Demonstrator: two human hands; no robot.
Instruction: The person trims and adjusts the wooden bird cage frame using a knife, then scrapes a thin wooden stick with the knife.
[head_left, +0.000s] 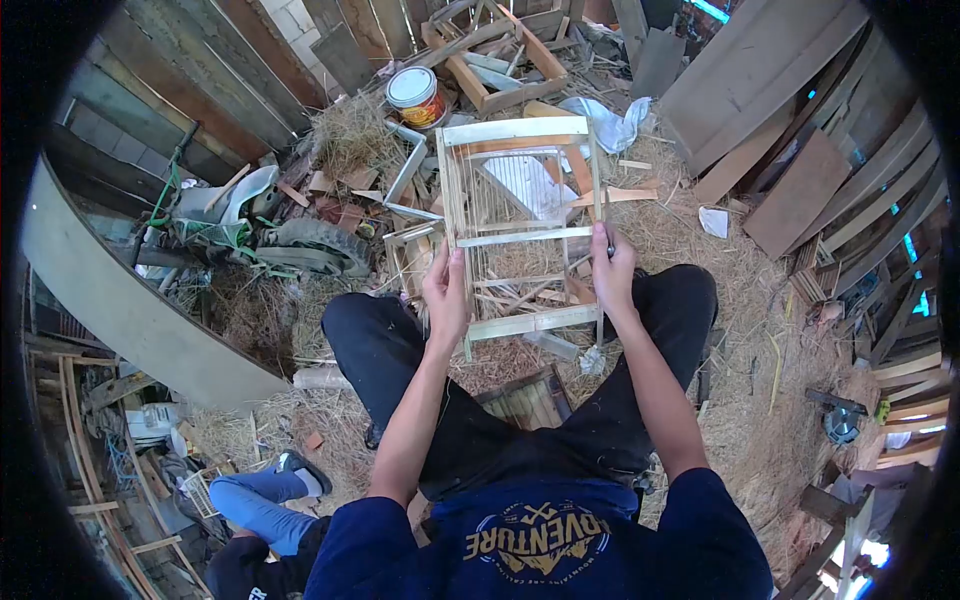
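Note:
A light wooden frame [525, 237] with crossbars and thin vertical slats is held up between my two hands, over my bent knees. My left hand [446, 292] grips its left side post near the middle crossbar, thumb on top. My right hand [613, 268] is closed on the right side post at about the same height. A small dark object shows by the right fingers, too small to name. Below the frame, between my legs, lies a slatted wooden piece [528, 400].
A paint bucket [415, 97] and wood scraps [497, 55] lie beyond the frame. A wheel [313, 247] and a curved board [130, 300] are at left, boards [760, 75] at right. Another person's jeans-clad leg [262, 502] is lower left, a circular saw [841, 422] far right.

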